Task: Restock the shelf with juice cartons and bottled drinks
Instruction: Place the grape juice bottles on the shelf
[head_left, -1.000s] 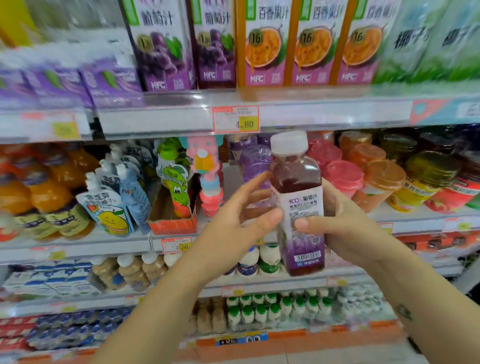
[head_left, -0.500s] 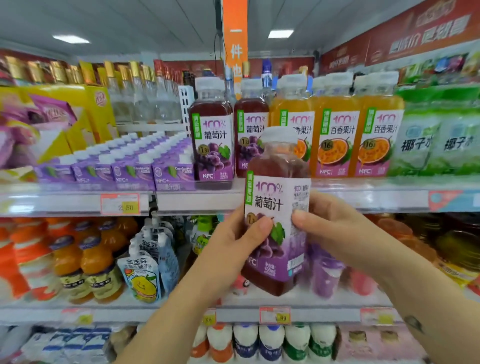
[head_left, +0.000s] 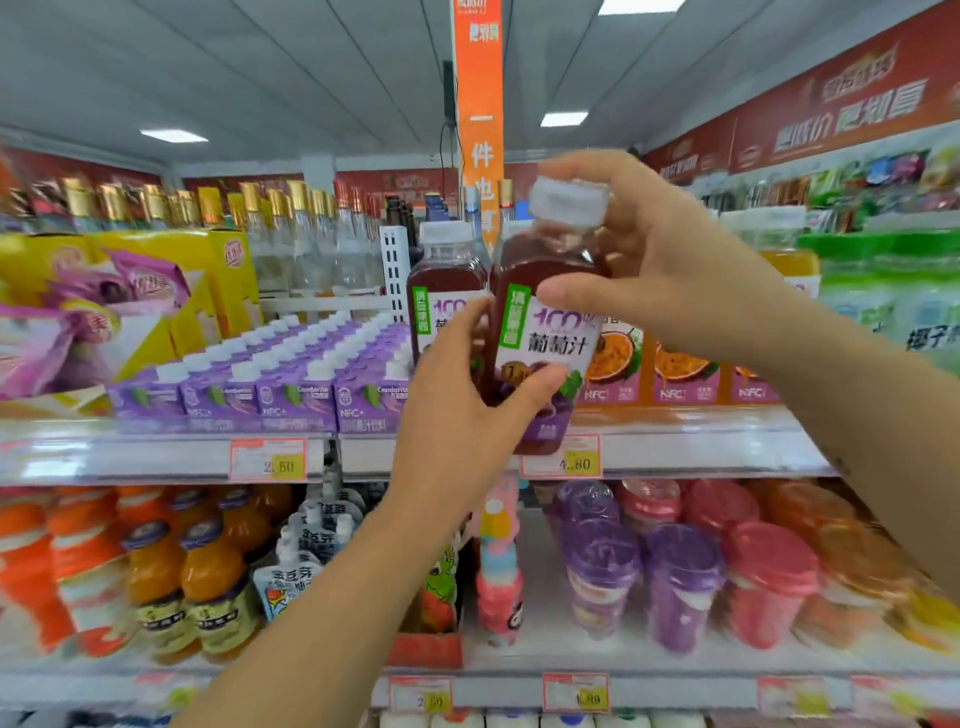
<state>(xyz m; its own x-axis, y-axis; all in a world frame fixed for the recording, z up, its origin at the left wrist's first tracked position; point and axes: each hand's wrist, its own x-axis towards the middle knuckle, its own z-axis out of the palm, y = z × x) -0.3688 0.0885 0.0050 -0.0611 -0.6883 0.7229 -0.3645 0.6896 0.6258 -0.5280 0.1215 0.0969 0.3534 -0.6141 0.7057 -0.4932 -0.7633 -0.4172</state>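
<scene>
Left hand grip clamps juice bottle low; right hand grip pinches shoulder, possibly touching cap.

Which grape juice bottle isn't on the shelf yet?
The front bottle, held in the left hand and right hand; the other bottle stands on the shelf.

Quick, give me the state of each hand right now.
Left hand: closed, gripping the lower half of the grape juice bottle.
Right hand: closed, holding the same bottle at its shoulder and cap.
</scene>
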